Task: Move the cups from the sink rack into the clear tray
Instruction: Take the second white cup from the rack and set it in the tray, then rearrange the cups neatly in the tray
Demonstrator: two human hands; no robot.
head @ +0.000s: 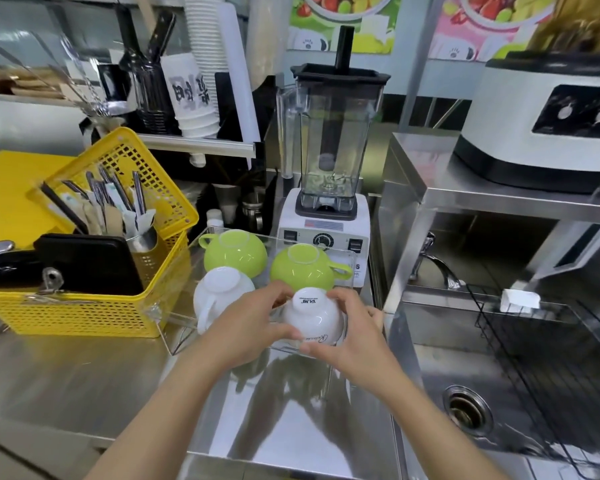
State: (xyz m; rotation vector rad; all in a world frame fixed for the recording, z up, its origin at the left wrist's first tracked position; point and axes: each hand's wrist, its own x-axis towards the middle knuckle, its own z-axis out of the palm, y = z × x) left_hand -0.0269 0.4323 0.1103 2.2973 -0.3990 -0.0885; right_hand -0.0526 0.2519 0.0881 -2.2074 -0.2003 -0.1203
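Note:
A clear tray (pixel 179 336) rests on the steel counter ahead of me. Upside down inside it are two green cups (pixel 234 254) (pixel 303 268) at the back and a white cup (pixel 219 289) at front left. Both hands hold a second upside-down white cup (pixel 312 315) at the tray's front right. My left hand (pixel 248 327) grips its left side and my right hand (pixel 349 336) its right side and lower rim. The black wire sink rack (pixel 551 358) lies over the sink at right with no cups on it.
A yellow basket (pixel 84 313) with utensils and a black case stands left of the tray. A blender (pixel 326 188) is right behind the tray. The sink basin (pixel 465 407), tap and a steel shelf with a white appliance (pixel 548 126) are on the right.

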